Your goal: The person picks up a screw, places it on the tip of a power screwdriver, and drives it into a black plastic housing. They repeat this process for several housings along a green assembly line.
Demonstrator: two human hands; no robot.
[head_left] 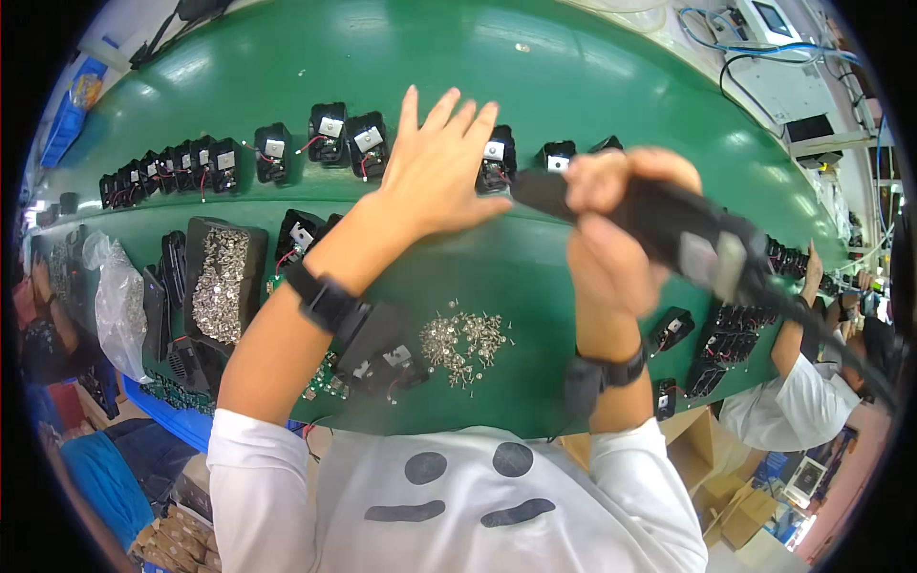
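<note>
Head view: my left grip [435, 177] is wide, palm down, fingers fanned over the green bench [573, 81]. Can't tell if it bears on anything. My right grip [619, 229] is closed around a black power tool [659, 215], blurred. Its nose points left from that grip and ends just beside the target housing [494, 153], a black unit with a silver plate and red lead. Contact at the tip: can't tell. That housing sits just right of my left grip's fingers, above its thumb.

Neighbor housing [368, 143] is just left of my left grip; a row of similar units [224, 164] runs further left. Rear housing [557, 156] is just past the tool, left of my right grip's fingers. Loose screws [441, 339] are heaped on my side of both grips, between the forearms. Black screw bin [255, 263] is well left of my left grip, nearer me, with a clear plastic bag [122, 301] beyond it. Co-worker's white sleeve [798, 406] shows far right of my right grip.
</note>
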